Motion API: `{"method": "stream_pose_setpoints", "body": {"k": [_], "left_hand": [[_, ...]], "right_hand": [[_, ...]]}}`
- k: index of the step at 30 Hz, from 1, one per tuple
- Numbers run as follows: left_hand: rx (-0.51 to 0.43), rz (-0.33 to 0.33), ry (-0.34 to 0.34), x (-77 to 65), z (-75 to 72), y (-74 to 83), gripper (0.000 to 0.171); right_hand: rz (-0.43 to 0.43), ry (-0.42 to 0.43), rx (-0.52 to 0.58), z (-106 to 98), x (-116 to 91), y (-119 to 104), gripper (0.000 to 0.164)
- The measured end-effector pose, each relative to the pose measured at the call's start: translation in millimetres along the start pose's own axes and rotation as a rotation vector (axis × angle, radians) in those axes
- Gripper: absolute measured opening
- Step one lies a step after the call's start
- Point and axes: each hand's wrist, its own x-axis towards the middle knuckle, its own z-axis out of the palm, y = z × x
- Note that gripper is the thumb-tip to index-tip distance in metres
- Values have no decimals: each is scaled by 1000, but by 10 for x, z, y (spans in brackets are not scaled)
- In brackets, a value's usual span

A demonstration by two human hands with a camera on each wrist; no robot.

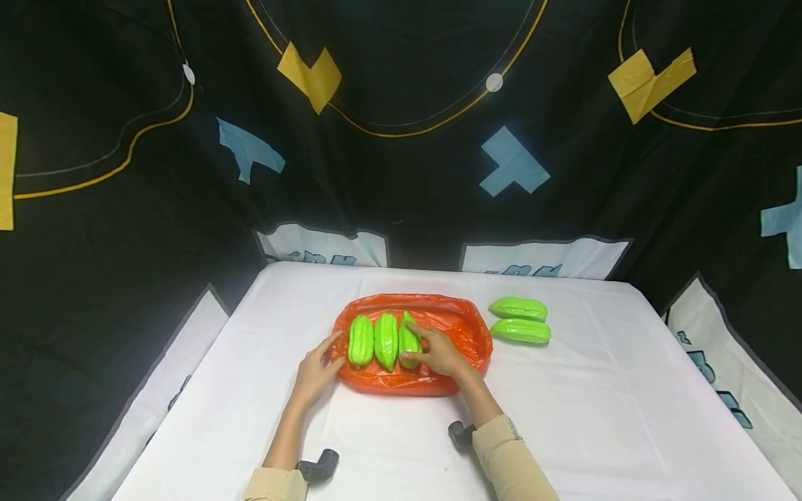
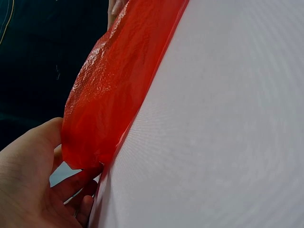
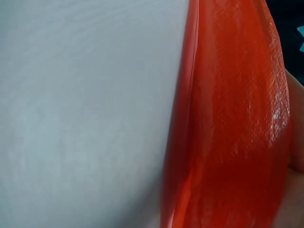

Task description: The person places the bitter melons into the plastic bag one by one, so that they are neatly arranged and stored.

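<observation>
In the head view a red tray with a shiny, plastic-like skin holds three bright green ridged star fruit. The left star fruit and the middle star fruit lie side by side, lengthwise. My right hand reaches over the tray and grips the right star fruit between thumb and fingers; its fingers cover part of it. At the tray's left end, my left hand has its thumb and fingers spread at the rim. The left wrist view shows the left hand's fingers against the tray's end wall.
To the right of the tray, two more star fruit, an upper one and a lower one, lie on the white-covered table. Behind the table hangs a black cloth with tape patches. Each wrist wears a dark camera mount.
</observation>
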Motion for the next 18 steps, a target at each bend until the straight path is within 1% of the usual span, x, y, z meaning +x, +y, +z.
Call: {"method": "stream_pose_setpoints", "body": {"k": [4,8,12,16,18], "left_hand": [[2,6,3,-5,1,3,56],[0,11,1,-5,3,-5,56],[-6,2,-11,-4,9,-13,56],[-8,-4,-10,-3,13,-10,56],[-8,-4,-7,-2,11,-7,57]], "right_hand": [[2,27,0,-33,-36,40,72],[-19,45,10,-154,-108,75,66],[-11,67,16,-365,-201,82,61],[-11,111,24,-610,-269,103,56],[-28,137,38,-735,-290,127,53]]}}
